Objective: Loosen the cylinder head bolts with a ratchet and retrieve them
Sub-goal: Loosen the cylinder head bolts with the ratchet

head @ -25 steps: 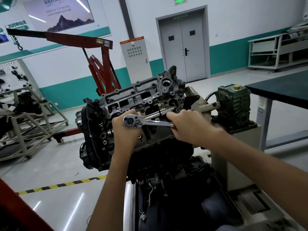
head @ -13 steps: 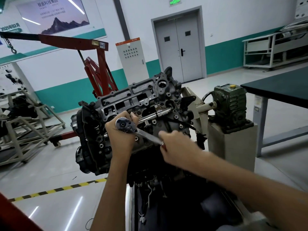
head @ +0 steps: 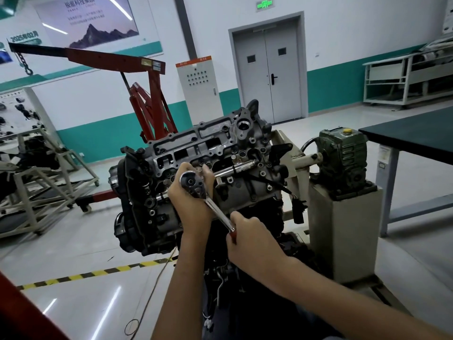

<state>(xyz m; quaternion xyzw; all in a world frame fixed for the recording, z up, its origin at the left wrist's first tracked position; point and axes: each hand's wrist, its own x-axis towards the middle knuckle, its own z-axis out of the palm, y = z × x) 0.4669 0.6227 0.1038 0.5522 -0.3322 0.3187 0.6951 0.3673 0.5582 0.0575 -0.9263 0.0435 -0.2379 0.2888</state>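
1 chrome ratchet with red grip (head: 213, 206): head on the top face of 1 grey cast-metal cylinder head (head: 220, 143), handle slanting down to the right. 2 bare hands: left hand (head: 191, 207) cupped round the ratchet head, fingers curled over it; right hand (head: 252, 241) fisted tight on the red grip end. Bolt under the ratchet head hidden, bolt count unclear. Behind: 1 red steel engine hoist (head: 149, 104), 1 grey double door (head: 267, 69), 1 white cabinet with orange strip (head: 198, 89). At right, 1 green gearbox with yellow cap (head: 343, 153). Wall banner (head: 23, 38) reading "2025", rest too small; green lit sign (head: 264, 4) over the door unreadable
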